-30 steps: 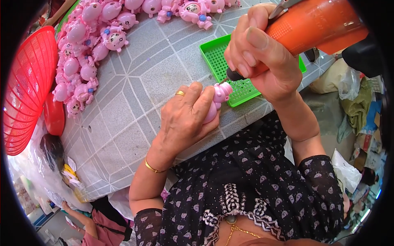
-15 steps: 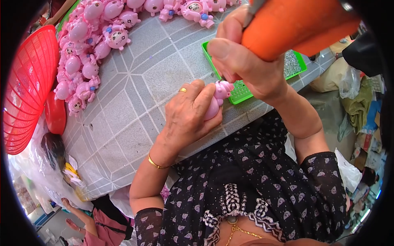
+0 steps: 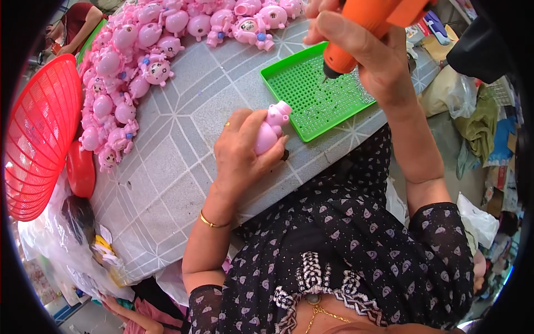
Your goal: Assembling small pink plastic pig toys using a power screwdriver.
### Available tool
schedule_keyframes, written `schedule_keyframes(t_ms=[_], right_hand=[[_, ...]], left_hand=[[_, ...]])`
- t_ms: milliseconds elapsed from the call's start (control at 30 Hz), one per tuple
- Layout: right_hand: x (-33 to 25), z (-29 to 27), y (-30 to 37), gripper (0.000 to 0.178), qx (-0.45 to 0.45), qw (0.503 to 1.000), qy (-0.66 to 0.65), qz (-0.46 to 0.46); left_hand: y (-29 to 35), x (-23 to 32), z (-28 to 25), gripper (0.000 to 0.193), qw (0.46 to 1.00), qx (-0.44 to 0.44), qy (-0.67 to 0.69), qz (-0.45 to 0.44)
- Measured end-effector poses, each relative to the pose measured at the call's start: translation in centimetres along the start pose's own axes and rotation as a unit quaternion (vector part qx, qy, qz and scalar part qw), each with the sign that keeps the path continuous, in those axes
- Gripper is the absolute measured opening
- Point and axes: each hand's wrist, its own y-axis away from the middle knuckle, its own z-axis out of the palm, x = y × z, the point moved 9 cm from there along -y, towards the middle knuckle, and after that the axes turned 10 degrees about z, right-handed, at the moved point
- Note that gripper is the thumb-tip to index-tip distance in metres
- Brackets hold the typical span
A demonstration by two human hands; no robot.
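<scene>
My left hand (image 3: pixel 242 145) is closed around a pink plastic toy figure (image 3: pixel 269 133) with a round body, held just above the table. Its small capped end points up and away from me. Up at the right, my right hand (image 3: pixel 370 53) grips an orange electric screwdriver (image 3: pixel 347 42). The black tip of that tool points down over a green tray (image 3: pixel 306 132) with a grid of small holes. Many tiny metal screws (image 3: pixel 361 86) lie in the tray, thickest toward its right side.
A heap of pink toy figures (image 3: pixel 125 36) covers the table's far left. Beside it stand a red slatted basket (image 3: pixel 41 139) and a red object (image 3: pixel 81 170). Clear plastic bags (image 3: pixel 50 250) hang at the left edge. Other people's arms (image 3: pixel 89 25) show at far left and lower left.
My right hand has lifted the screwdriver off the toy and moved it over the green tray. My left hand has shifted slightly left, still holding the toy.
</scene>
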Motion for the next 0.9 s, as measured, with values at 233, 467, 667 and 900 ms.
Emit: schedule_keyframes(t_ms=[233,467,667,900], right_hand=[[1.7,-4.6,-0.7,0.017,0.030,0.998,0.004,0.059],[2.9,-4.6,-1.5,0.016,0.052,0.998,0.035,-0.006],[4.1,-5.5,-1.9,0.014,0.061,0.996,0.047,-0.044],[4.0,-7.2,-2.1,0.015,0.134,0.986,0.070,-0.068]], left_hand=[[-1.1,-1.6,-1.0,0.051,0.997,0.062,0.030,-0.044],[-1.5,-1.4,0.5,0.055,1.000,-0.004,0.021,-0.001],[-1.8,-1.4,0.8,0.057,1.000,-0.001,-0.018,-0.011],[-1.9,-1.5,0.4,0.049,1.000,0.017,-0.013,0.005]])
